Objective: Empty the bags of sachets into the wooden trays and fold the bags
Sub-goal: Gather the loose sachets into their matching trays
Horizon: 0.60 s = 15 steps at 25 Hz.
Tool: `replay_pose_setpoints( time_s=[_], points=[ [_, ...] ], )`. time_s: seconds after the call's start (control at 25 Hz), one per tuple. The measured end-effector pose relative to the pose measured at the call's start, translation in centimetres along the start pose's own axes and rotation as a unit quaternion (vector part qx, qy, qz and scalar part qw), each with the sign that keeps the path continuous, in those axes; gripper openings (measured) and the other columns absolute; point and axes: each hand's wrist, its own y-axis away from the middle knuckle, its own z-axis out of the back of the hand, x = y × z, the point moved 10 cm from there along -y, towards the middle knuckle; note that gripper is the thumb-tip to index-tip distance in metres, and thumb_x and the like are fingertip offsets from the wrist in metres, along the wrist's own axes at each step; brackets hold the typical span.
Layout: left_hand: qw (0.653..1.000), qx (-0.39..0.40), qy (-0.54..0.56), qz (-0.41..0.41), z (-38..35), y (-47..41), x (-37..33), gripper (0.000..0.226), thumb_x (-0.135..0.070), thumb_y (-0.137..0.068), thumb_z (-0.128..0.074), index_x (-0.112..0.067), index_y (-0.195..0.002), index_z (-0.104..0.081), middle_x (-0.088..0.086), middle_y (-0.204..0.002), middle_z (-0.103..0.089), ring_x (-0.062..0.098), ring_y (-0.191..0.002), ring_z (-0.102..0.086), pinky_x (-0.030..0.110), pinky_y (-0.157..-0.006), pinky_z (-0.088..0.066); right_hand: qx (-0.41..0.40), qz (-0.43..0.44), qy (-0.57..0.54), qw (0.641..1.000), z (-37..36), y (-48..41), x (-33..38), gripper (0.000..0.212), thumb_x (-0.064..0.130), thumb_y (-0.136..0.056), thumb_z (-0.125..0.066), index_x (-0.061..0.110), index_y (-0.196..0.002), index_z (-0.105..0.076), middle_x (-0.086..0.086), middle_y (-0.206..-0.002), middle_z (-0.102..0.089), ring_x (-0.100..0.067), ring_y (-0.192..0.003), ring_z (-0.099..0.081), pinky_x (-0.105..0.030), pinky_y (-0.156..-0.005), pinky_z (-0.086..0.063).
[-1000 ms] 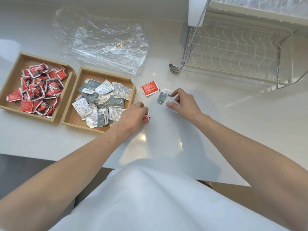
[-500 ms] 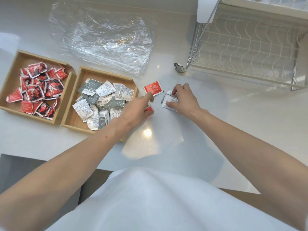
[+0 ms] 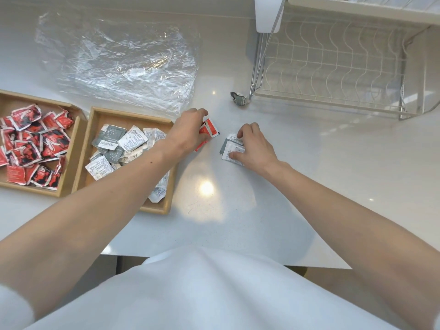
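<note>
Two wooden trays sit at the left: the left tray (image 3: pixel 71 148) holds several red sachets (image 3: pixel 31 144), the right tray (image 3: pixel 133 114) holds several grey and white sachets (image 3: pixel 119 144). My left hand (image 3: pixel 188 132) reaches past the right tray's far corner and is closed on loose red sachets (image 3: pixel 210 127) on the counter. My right hand (image 3: pixel 252 146) presses down on a small pile of grey and white sachets (image 3: pixel 229 144), fingers curled over them. Flattened clear plastic bags (image 3: pixel 119 60) lie behind the trays.
A white wire dish rack (image 3: pixel 333 63) stands at the back right, with a small metal clip (image 3: pixel 239 99) by its foot. The white counter's front edge (image 3: pixel 214 257) runs just before my body.
My left hand moved from beside the right tray up and right onto the loose red sachet, gathering it with another. My right hand stayed on the grey pile, drawing it together.
</note>
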Motion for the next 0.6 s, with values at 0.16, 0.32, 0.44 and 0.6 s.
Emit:
replay_pose_setpoints(
  time_s=[0.16,0.32,0.44,0.6],
  points=[
    [1.0,0.008,-0.015,0.016,-0.39,-0.23,0.41,0.056,-0.022,-0.08,-0.078,0.0,-0.126,-0.054,0.017,-0.123,-0.045,0.036,-0.101,-0.056,0.042,-0.088,-0.048,0.019,-0.014,-0.001,1.0,-0.31,-0.23,-0.01,0.064,0.033,-0.079,-0.075,0.012,-0.129,-0.042,-0.009,-0.125,-0.045,-0.029,-0.11,-0.053,-0.038,-0.082,-0.046],
    [1.0,-0.002,-0.022,0.003,-0.25,-0.29,0.14,0.051,-0.023,-0.079,-0.079,-0.005,-0.119,-0.053,0.018,-0.115,-0.052,0.035,-0.101,-0.053,0.043,-0.082,-0.047,0.025,-0.025,0.0,0.999,-0.32,-0.34,-0.39,0.052,0.035,-0.08,-0.074,0.013,-0.118,-0.048,-0.008,-0.119,-0.043,-0.026,-0.106,-0.05,-0.035,-0.076,-0.043],
    [0.999,-0.009,-0.037,-0.005,-0.15,-0.11,0.06,0.045,-0.024,-0.081,-0.076,-0.007,-0.109,-0.045,0.016,-0.1,-0.059,0.037,-0.09,-0.055,0.045,-0.069,-0.047,0.02,-0.015,-0.007,1.0,-0.21,-0.13,-0.17,0.041,0.033,-0.079,-0.074,0.015,-0.106,-0.048,-0.003,-0.109,-0.046,-0.024,-0.101,-0.05,-0.032,-0.07,-0.037],
    [0.998,-0.003,-0.061,0.007,-0.39,0.48,0.23,0.043,-0.031,-0.084,-0.072,-0.014,-0.112,-0.044,0.009,-0.093,-0.063,0.035,-0.081,-0.059,0.04,-0.066,-0.047,0.026,-0.016,-0.057,0.998,0.03,0.08,-0.55,0.037,0.031,-0.08,-0.072,0.017,-0.102,-0.045,0.0,-0.094,-0.059,-0.027,-0.088,-0.057,-0.036,-0.064,-0.04]
  ],
)
